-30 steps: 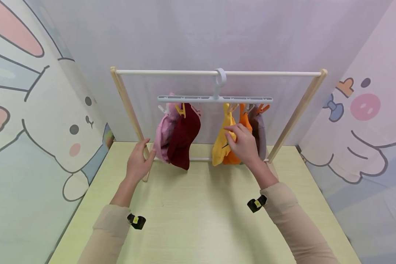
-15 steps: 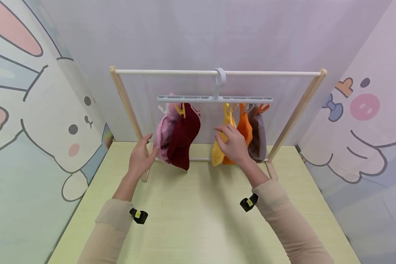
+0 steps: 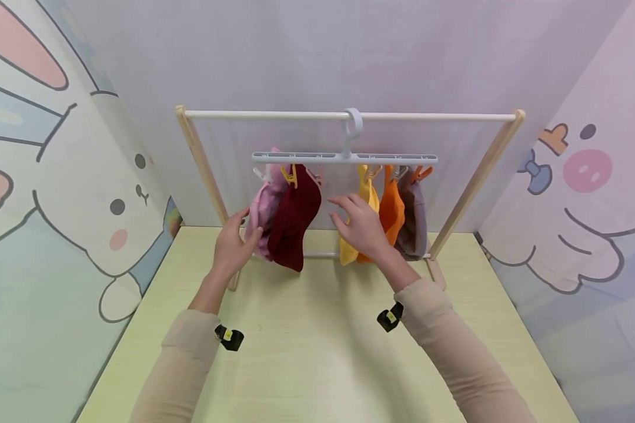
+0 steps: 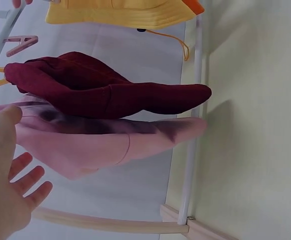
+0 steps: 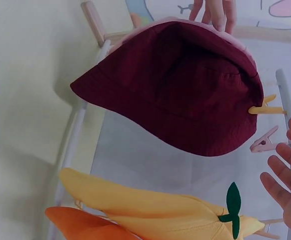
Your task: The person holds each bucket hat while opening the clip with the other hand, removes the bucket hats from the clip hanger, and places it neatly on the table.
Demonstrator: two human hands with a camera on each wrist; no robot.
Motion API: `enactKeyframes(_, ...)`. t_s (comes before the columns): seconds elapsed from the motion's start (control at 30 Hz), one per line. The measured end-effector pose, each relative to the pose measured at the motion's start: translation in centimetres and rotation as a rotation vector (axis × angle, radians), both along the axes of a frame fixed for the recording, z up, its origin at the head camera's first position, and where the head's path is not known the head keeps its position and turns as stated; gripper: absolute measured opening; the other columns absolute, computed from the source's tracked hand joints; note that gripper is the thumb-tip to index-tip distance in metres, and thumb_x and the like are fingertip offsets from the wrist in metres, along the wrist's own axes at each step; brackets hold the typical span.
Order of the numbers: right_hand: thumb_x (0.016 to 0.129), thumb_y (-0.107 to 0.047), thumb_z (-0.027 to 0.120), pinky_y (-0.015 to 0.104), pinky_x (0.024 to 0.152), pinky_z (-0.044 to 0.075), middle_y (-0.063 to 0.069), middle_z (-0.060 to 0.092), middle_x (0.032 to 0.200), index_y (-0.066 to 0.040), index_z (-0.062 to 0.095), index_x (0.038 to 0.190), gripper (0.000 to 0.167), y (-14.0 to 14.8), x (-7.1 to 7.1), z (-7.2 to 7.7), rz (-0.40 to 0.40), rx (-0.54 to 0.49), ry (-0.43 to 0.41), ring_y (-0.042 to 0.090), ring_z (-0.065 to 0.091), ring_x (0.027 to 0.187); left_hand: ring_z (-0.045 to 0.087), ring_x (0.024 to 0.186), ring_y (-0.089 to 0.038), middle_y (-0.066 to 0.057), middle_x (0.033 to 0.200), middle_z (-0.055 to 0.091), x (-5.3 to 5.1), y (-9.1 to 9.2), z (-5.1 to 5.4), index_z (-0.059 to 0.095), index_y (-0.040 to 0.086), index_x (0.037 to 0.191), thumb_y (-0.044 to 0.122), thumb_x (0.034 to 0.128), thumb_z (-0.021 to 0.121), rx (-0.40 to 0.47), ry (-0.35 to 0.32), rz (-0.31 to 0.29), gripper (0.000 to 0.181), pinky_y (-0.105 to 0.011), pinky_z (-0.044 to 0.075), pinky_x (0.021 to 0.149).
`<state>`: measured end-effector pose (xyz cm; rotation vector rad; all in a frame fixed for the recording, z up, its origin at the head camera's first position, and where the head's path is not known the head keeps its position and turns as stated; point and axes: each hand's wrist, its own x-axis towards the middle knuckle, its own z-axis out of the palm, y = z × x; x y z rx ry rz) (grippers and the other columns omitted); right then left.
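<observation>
My left hand, fingers extended, is beside the pink hat at the left of the hanger; whether it touches the fabric I cannot tell. Right against the pink hat hangs a maroon bucket hat, held by a yellow clip. My right hand is in front of the yellow hat, its loosely bent fingers directed toward the maroon one and holding nothing. An orange hat and a grey-brown hat hang farther right. A pink clip dangles with nothing in it.
The pale blue clip hanger hooks over the white top rod of a wooden-legged rack. A lower white rod runs behind the hats. The rack stands on a pale wooden table between printed cloth walls.
My right hand has moved left, from in front of the orange and yellow hats toward the maroon one. The left hand has shifted slightly right and up, nearer the pink hat.
</observation>
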<state>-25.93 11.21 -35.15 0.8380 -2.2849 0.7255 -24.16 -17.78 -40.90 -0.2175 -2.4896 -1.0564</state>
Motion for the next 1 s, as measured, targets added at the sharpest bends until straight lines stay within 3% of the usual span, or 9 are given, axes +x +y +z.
enactKeyframes(0.4,0.085,-0.022,0.064,0.03,0.066,0.048,0.008,0.06,0.103,-0.01,0.061,0.118,0.035,-1.5,-0.1,0.4,0.008,0.069,-0.035,0.019,0.054,0.077,0.052,0.113,-0.032,-0.012,0.131,0.05,-1.2,0.3,0.9,0.044,0.007,0.134,0.026,0.0862,0.061,0.039,0.005,0.012,0.054,-0.048,0.042,0.089)
enactKeyframes(0.6,0.086,-0.026,0.063,0.028,0.064,0.046,0.008,0.06,0.104,-0.012,0.059,0.121,0.037,-2.3,-0.3,0.9,0.005,0.09,-0.06,0.018,0.052,0.077,0.053,0.109,-0.034,-0.015,0.128,0.052,-1.5,0.3,1.3,0.045,0.005,0.133,0.024,0.0855,0.062,0.074,0.021,-0.01,0.054,-0.046,0.044,0.088)
enactKeyframes(1.0,0.087,-0.028,0.062,0.03,0.073,0.048,0.008,0.058,0.112,-0.013,0.056,0.124,0.04,-3.7,-0.7,1.7,0.004,0.094,-0.105,0.019,0.056,0.088,0.056,0.104,-0.03,-0.015,0.12,0.057,-1.9,0.6,1.4,0.051,0.003,0.125,0.021,0.0838,0.064,0.106,-0.02,-0.006,0.047,-0.044,0.046,0.083)
